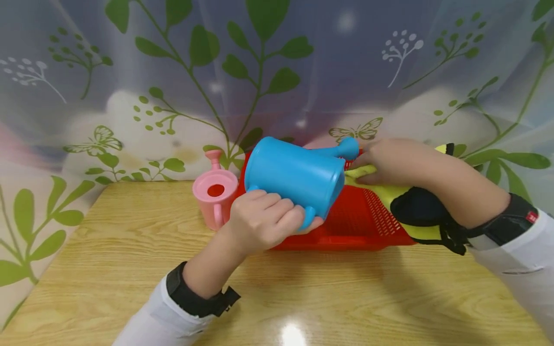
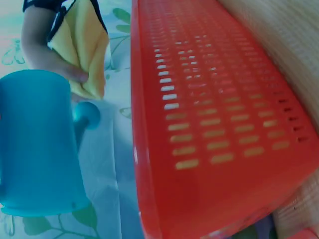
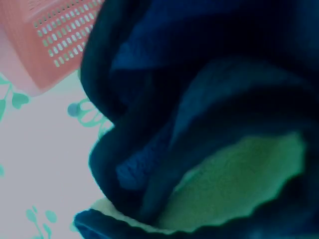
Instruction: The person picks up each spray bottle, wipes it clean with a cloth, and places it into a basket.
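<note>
My left hand (image 1: 266, 218) grips the handle of a blue watering can (image 1: 294, 170), which lies tilted on its side in the air above a red plastic basket (image 1: 342, 241). Its spout points right, close to the fingers of my right hand (image 1: 391, 161). That hand pinches a piece of yellow and black fabric (image 1: 389, 194), which hangs over the basket's right side; its exact kind is unclear. In the left wrist view the blue can (image 2: 37, 144) appears beside the basket wall (image 2: 209, 186). Dark folds of the fabric (image 3: 134, 169) fill much of the right wrist view.
A pink watering can (image 1: 207, 207) stands upright on the wooden table (image 1: 143, 250), just left of the basket. Behind the table hangs a curtain (image 1: 329, 62) printed with leaves and butterflies.
</note>
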`<state>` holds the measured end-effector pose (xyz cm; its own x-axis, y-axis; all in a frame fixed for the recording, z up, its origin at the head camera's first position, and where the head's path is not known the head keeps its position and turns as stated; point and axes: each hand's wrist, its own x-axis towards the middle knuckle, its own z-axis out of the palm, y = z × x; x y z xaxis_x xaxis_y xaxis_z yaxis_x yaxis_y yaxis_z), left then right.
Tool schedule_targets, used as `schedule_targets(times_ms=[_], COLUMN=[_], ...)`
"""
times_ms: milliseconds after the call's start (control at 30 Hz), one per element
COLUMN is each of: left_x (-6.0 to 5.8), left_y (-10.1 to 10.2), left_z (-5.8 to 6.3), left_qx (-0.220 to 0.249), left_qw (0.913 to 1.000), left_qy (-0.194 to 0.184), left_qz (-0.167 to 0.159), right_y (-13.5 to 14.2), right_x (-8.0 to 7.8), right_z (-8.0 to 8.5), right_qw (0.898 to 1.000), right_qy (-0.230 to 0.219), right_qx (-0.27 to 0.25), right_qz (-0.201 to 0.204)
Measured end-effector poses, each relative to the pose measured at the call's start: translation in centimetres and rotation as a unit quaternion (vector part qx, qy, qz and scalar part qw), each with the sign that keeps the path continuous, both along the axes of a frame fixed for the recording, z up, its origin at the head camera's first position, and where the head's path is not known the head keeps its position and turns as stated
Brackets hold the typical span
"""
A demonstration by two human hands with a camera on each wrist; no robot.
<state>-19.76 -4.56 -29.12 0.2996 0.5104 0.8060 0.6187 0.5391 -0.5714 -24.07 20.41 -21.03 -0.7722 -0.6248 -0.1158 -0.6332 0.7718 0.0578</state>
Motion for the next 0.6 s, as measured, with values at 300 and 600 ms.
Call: schedule_targets(times_ms=[300,600], left_x=[-0.2,0.2], left_y=[-0.3,1.0], left_z=[-0.3,-0.6], left_qx=[-0.008,-0.013], left_qw=[0.9999,0.9987], left_qy=[0.006,0.038], left_qz=[-0.005,-0.032], right_y=[0.4,-2.4], right_x=[1.1,0.3], right_z=[1.5,0.9], right_qw=[0.994,0.988], right_qy=[0.069,0.084], right_qx=[-0.084,-0.122], right_qz=[0.003,0.039])
